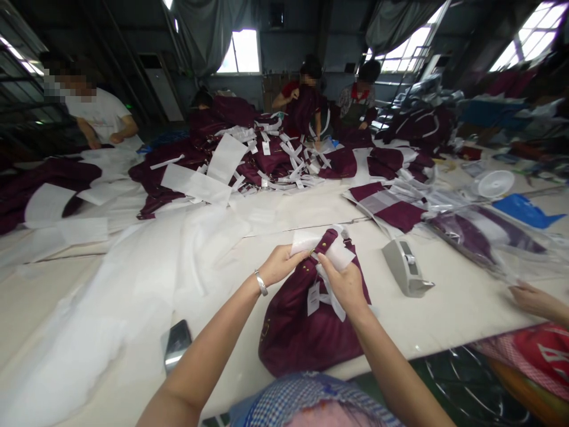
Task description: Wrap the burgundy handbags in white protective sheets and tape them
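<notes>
Holding maroon bag (306,341); tag (313,298) illegible; red cloth (533,350) lettered "K"

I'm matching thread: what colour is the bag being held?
The bag is dark maroon, a purplish red; best seen in the head view.

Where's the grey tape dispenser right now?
In the head view, the tape dispenser sits on the table right of centre, just right of the maroon bag.
</notes>
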Motion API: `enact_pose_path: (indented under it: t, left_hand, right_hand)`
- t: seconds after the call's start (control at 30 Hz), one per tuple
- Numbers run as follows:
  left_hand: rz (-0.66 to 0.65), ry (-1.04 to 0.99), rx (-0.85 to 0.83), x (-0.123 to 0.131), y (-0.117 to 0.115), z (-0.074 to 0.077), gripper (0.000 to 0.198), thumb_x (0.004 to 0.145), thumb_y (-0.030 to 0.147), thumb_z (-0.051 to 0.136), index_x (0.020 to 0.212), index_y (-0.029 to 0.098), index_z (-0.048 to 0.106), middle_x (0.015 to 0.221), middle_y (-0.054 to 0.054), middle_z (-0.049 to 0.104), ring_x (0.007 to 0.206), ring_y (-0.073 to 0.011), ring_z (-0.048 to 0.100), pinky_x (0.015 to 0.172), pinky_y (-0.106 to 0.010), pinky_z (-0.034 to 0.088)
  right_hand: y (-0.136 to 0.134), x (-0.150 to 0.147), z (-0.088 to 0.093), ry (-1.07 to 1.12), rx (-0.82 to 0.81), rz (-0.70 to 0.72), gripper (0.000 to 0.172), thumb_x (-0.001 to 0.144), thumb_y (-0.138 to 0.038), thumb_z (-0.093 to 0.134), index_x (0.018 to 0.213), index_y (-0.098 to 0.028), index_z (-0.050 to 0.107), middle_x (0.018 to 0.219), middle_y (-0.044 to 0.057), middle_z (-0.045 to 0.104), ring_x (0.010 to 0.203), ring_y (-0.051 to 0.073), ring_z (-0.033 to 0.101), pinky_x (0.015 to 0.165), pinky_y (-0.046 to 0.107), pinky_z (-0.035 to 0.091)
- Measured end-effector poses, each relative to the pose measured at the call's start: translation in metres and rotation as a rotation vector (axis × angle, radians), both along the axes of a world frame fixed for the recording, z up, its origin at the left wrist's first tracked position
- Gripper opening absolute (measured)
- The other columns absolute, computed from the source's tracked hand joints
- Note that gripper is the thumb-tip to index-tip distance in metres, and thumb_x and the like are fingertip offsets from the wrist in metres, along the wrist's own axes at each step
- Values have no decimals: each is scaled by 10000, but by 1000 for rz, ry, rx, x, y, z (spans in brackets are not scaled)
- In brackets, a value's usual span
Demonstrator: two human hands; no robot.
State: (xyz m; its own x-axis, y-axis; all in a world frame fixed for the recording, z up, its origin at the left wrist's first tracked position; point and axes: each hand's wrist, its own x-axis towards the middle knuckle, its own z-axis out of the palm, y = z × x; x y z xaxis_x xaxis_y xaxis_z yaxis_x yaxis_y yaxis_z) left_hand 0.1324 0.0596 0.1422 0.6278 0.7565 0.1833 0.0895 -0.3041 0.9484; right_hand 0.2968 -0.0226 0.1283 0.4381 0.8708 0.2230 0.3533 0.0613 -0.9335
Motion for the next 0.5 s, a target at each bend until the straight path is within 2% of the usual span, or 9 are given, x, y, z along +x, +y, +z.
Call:
enact_pose_path:
  t: [0.13, 0.27, 0.37, 0.43, 0.5]
  left_hand:
    - [124, -17, -87, 6, -11, -10, 363, 791, 392, 707, 1031, 121, 729, 978, -54, 752, 893, -229, 686, 804, -286, 528]
    - [295, 42, -57, 9, -18, -29, 294, 783, 400, 706, 866, 121, 753, 802, -42, 748, 742, -213, 679, 666, -267, 511]
    - [363, 45, -76, 6, -20, -36, 275, 773, 393, 715, 826, 126, 750, 782, -37, 742, 725, -207, 672, 648, -263, 503]
    - [365, -4, -112, 1, -20, -35, 270, 770, 375, 719, 884, 133, 748, 854, -38, 750, 771, -203, 677, 698, -272, 517]
    - [335, -58, -153, -3, -20, -32, 295, 768, 357, 721, 961, 135, 737, 934, -43, 751, 829, -202, 679, 765, -287, 527]
  right_hand:
    - [2, -4, -8, -18, 37, 19, 420, 827, -454, 656, 1146, -184, 698, 1134, 105, 715, 1101, 302, 638, 995, 454, 468]
    - [1, -6, -11, 5, -14, 33, 450, 810, -449, 675, 1169, -178, 683, 1182, 120, 691, 1140, 317, 612, 1027, 491, 436]
    - [-6, -4, -8, 295, -88, 232, 477, 792, -447, 700, 1194, -191, 665, 1180, 110, 693, 1122, 314, 620, 991, 491, 471]
    - [-12, -2, -5, 563, -90, 409, 478, 818, -428, 677, 1240, -210, 633, 1226, 104, 669, 1142, 303, 609, 965, 474, 494]
    - [-17, 0, -5, 775, -48, 519, 448, 846, -393, 637, 1263, -232, 613, 1293, 91, 629, 1181, 289, 585, 962, 454, 499]
